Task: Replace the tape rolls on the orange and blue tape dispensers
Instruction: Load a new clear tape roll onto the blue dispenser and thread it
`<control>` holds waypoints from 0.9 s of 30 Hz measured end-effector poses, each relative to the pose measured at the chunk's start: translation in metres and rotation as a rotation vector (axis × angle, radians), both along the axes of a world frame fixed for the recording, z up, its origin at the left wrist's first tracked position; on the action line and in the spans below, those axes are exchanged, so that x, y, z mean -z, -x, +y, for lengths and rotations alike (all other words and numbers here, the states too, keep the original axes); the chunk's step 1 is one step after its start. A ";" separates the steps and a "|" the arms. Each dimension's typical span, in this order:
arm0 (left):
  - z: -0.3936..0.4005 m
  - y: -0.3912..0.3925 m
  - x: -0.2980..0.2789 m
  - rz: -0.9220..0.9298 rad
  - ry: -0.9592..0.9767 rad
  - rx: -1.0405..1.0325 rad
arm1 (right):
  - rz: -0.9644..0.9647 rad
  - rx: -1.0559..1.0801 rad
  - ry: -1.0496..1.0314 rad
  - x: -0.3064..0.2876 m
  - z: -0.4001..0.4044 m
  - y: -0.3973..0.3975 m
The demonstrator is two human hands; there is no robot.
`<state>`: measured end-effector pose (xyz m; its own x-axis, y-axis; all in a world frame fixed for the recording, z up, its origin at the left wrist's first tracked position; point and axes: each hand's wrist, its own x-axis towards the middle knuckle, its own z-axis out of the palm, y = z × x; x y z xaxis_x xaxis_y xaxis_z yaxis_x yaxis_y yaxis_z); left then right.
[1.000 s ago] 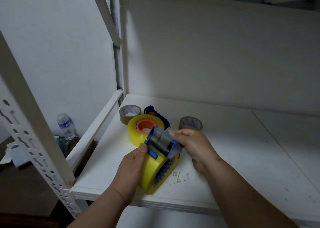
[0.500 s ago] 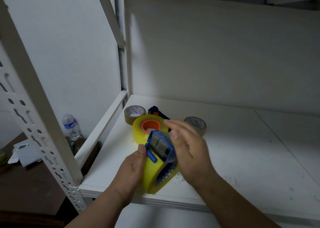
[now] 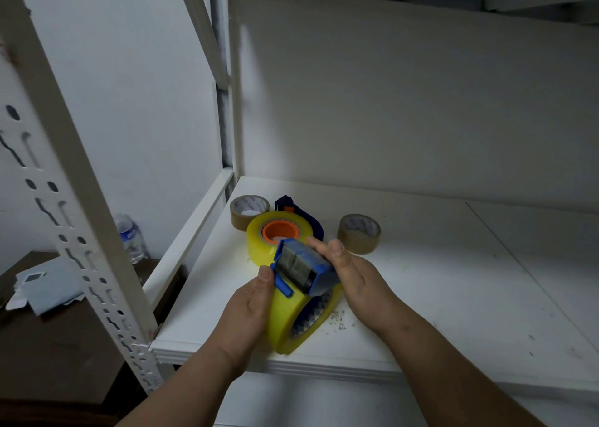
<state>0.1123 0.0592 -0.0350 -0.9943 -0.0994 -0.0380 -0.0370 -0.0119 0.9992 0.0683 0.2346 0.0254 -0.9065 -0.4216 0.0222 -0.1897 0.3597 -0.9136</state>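
1. The left hand [image 3: 251, 300] grips the yellow translucent tape roll [image 3: 293, 323] loaded in the blue plastic tape dispenser [image 3: 303, 269], low in the middle of the frame, with its thumb against the dispenser's left edge, as it did half a second ago.
2. The right hand [image 3: 356, 280] has come down from hovering in front of the dispenser; its fingers are now nearly straight and lie flat against the dispenser's right side.
3. Just behind, on the white shelf [image 3: 453, 297], the orange-cored tape dispenser [image 3: 280, 230], carrying a second yellow roll, lies flat and has not moved.
4. Two brown packing tape rolls, one at upper left [image 3: 249, 211] and one at right [image 3: 358, 233], stand where they were.
5. A clear plastic water bottle [image 3: 129, 237] stands at left, beyond the shelf's white metal upright [image 3: 81, 206].
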 end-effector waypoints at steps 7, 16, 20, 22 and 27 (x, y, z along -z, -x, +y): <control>-0.002 -0.001 -0.001 0.022 0.014 0.005 | 0.151 0.045 0.119 0.001 -0.005 -0.014; -0.002 -0.003 -0.004 -0.017 0.008 0.031 | 0.054 0.076 0.016 -0.007 -0.001 -0.003; -0.004 -0.004 -0.004 -0.025 -0.004 0.034 | 0.138 -0.040 0.083 -0.001 -0.015 -0.009; -0.004 -0.003 -0.005 -0.027 -0.002 0.040 | 0.077 -0.028 0.034 -0.003 -0.010 -0.005; -0.006 -0.004 -0.002 -0.022 -0.009 0.036 | 0.024 0.125 -0.098 -0.004 0.006 0.006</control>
